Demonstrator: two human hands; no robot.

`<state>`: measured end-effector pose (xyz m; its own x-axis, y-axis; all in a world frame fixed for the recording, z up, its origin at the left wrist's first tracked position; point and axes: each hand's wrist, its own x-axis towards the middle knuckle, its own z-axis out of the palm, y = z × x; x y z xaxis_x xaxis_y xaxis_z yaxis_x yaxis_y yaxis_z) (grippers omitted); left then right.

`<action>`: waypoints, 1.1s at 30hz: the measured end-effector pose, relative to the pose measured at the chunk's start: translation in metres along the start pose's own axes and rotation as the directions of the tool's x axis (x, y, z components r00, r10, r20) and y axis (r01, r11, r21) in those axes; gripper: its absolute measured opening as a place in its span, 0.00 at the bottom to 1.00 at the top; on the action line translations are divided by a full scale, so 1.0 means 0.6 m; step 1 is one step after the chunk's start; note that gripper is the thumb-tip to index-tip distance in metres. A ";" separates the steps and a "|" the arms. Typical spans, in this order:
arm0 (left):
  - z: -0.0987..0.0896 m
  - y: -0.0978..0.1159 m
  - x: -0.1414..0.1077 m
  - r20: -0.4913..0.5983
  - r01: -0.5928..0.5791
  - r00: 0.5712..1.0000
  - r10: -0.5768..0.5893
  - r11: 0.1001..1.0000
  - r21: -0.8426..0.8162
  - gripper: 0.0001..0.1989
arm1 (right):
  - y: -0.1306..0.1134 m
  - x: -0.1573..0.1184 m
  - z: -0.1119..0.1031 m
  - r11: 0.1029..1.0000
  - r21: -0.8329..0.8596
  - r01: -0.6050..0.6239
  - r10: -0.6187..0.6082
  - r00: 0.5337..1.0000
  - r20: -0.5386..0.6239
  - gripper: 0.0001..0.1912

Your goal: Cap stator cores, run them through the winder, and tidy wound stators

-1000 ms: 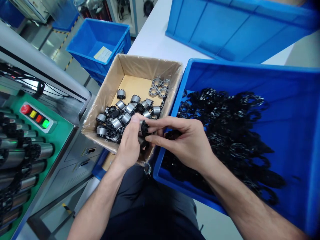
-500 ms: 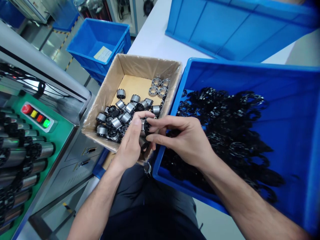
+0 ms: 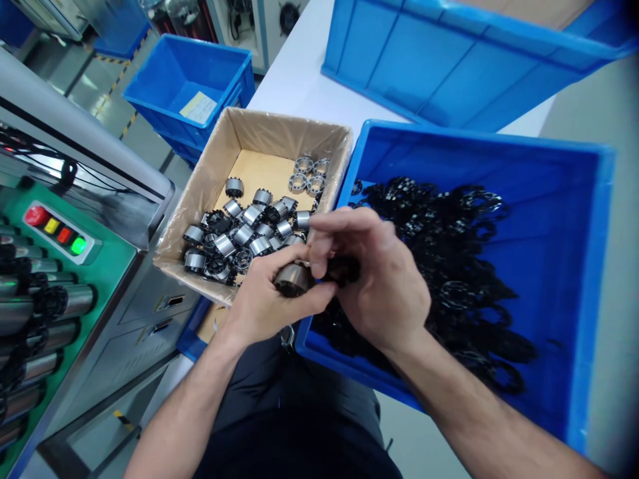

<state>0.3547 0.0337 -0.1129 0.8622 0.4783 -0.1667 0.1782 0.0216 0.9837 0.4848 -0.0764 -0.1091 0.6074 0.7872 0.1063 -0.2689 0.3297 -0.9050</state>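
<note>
My left hand (image 3: 262, 299) is closed around a silver metal cylinder (image 3: 293, 278) with a dark end, just in front of the cardboard box (image 3: 174, 263). My right hand (image 3: 387, 283) curls beside it, its fingertips close to the cylinder, with a black toothed plastic ring (image 3: 345, 269) in the fingers, partly hidden. Several metal cylinders with black toothed ends (image 3: 243, 235) lie heaped in the plastic-lined box. Bare metal rings (image 3: 304, 174) are grouped in its far right corner. Many black plastic rings (image 3: 449, 266) fill much of the blue bin (image 3: 594, 266) under my right forearm.
Another blue bin (image 3: 399, 63) stands behind on the white table (image 3: 299, 66). Stacked blue crates (image 3: 184, 86) are at the back left, one holding a paper. To the left, a green machine (image 3: 107, 269) carries a button panel (image 3: 62, 231) and rows of metal cylinders (image 3: 42, 332).
My hands have moved slightly nearer my body. My right hand has turned so its palm faces the left hand, and the cylinder's metal side now shows in my left grip.
</note>
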 end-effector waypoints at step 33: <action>-0.011 -0.030 -0.001 -0.081 0.066 0.992 -0.098 0.943 -0.327 0.27 | 0.003 0.016 -0.017 0.967 -0.244 -0.076 0.084 0.996 0.023 0.21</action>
<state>0.3478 0.0386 -0.1299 0.7996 0.5432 -0.2563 0.0702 0.3392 0.9381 0.4981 -0.0734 -0.1142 0.5650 0.8241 0.0396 -0.1235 0.1319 -0.9835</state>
